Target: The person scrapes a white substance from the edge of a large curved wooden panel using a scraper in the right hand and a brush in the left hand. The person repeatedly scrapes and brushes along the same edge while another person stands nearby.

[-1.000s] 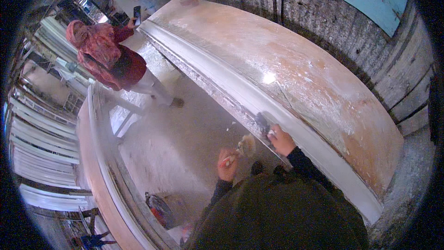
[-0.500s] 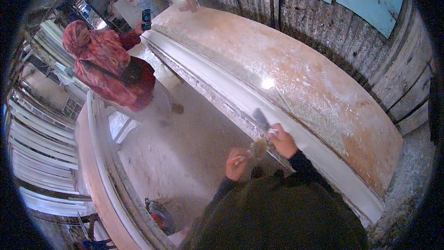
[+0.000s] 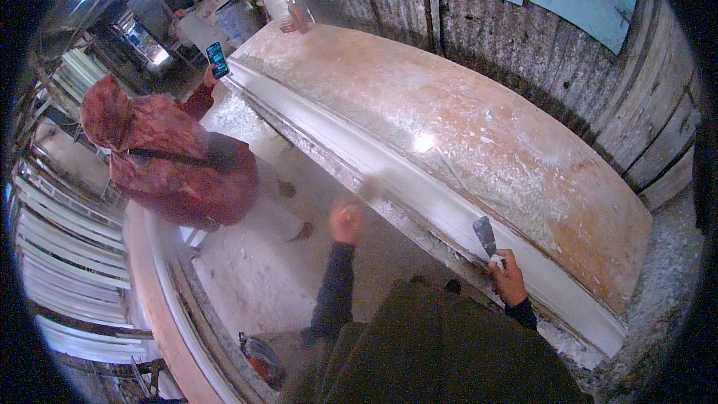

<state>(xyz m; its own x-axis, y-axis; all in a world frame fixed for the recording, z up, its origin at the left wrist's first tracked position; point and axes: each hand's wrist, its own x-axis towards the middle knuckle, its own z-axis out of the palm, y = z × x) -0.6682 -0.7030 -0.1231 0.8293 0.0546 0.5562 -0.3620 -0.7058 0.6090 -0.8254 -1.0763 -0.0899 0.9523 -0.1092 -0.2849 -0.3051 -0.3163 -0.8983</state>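
My right hand [image 3: 510, 278] grips a putty knife [image 3: 485, 235] with a dark grey, whitish-smeared blade, held above the near edge of a long white plaster-like strip [image 3: 419, 183]. Smeared by motion, my left hand [image 3: 345, 221] is closed on a tool with a reddish handle; its brownish, blurred head [image 3: 369, 187] points at the strip's near edge. The white strip runs along the side of a long worktable [image 3: 479, 112] with a stained pinkish-orange top, scattered with white flakes. Whether the left tool's head touches the table edge I cannot tell.
A person in a red hooded jacket [image 3: 176, 157] stands at the left, holding up a phone [image 3: 217, 60]. Another curved bench [image 3: 146, 277] and stacked white strips [image 3: 71, 254] are at far left. A corrugated wall [image 3: 508, 37] stands behind the table. A dark-and-red object [image 3: 262, 359] lies on the floor.
My hands have moved apart: the left went forward and left with its tool, the right went right and nearer with the putty knife. The other person has shifted nearer.
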